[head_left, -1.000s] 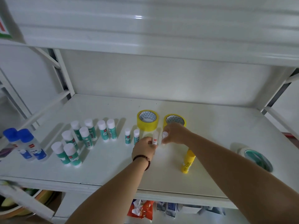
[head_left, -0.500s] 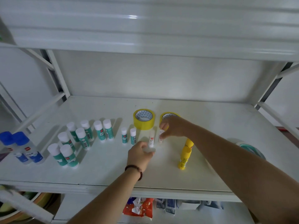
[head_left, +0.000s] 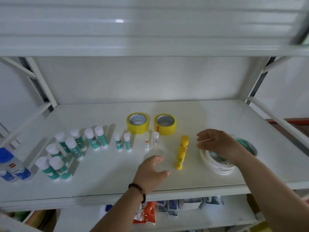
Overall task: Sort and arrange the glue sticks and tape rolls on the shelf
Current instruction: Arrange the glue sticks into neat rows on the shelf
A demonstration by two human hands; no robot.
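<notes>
- Nearest the shelf [head_left: 107, 186] edge, the left hand [head_left: 151, 173] hovers with its grip spread, holding nothing; the yellow glue sticks [head_left: 181, 153] stand just to its right.
- Further right, the right hand [head_left: 219, 144] hangs over the white tape rolls [head_left: 215, 163], fingers loosely curled and empty.
- Beyond, two small white glue sticks [head_left: 151, 141] stand upright before the two yellow tape rolls [head_left: 151, 123].
- Green glue sticks [head_left: 75, 148] cluster at the left.

White shelf [head_left: 209, 114] — glue sticks [head_left: 73, 148], yellow tape rolls [head_left: 138, 123], white tape [head_left: 215, 162]
</notes>
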